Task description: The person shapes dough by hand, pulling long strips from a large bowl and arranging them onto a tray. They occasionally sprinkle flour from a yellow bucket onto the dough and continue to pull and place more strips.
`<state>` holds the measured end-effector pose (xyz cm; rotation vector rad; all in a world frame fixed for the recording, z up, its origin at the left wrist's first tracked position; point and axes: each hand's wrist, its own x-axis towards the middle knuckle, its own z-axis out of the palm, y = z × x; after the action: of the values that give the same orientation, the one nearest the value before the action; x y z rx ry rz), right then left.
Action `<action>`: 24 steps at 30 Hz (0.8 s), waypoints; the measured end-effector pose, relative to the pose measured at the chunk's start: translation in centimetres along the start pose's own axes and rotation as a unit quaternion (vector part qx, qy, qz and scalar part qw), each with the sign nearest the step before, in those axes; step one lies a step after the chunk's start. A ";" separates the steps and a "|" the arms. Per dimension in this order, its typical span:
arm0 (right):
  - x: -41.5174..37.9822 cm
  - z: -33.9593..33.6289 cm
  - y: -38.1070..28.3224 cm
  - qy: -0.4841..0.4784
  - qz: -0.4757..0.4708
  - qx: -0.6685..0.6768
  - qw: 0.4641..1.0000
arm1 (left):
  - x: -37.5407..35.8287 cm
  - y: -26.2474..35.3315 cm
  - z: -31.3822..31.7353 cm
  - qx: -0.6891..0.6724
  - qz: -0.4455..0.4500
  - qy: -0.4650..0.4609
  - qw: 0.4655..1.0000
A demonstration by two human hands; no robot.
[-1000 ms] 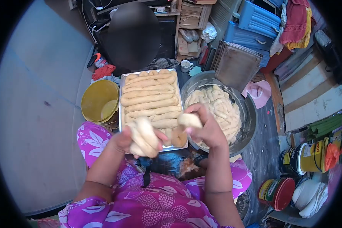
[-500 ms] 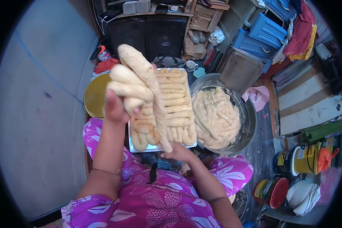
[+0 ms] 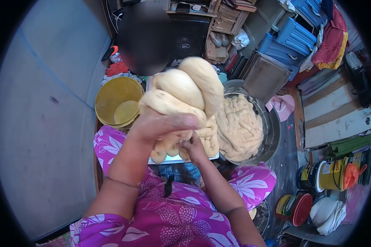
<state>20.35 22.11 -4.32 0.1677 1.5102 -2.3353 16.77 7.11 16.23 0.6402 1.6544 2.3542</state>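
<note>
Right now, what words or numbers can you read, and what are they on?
Yellow tin: red print on its label, too blurred to read.
Black speaker: a small badge, too small to read.
Red-lidded tin: label too blurred to read.
Nothing else shows any writing.

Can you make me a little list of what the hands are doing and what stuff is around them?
left hand: raised, gripping a twisted dough rope
right hand: lower, at the rope's bottom end
tray: under the hands, mostly hidden, holds shaped dough
metal bowl: right of the tray, full of dough strips
yellow basin: left of the tray
clothing: purple flowered
</note>
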 end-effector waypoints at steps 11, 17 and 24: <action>-2.5 -7.5 -4.6 0.058 -0.191 -0.417 0.887 | -0.2 -6.7 2.4 0.311 -0.334 -0.139 0.879; -2.8 -12.6 -4.9 0.155 -0.058 -0.089 0.982 | -3.4 -11.5 -1.4 0.453 -0.244 -0.188 0.836; -2.3 -14.8 -4.4 0.292 0.066 -0.112 0.948 | -4.5 -10.5 -4.7 0.118 -0.164 0.004 0.979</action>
<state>19.58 37.64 -6.13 0.9385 1.9399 -2.0825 17.72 5.10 4.08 0.3601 1.8951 1.9527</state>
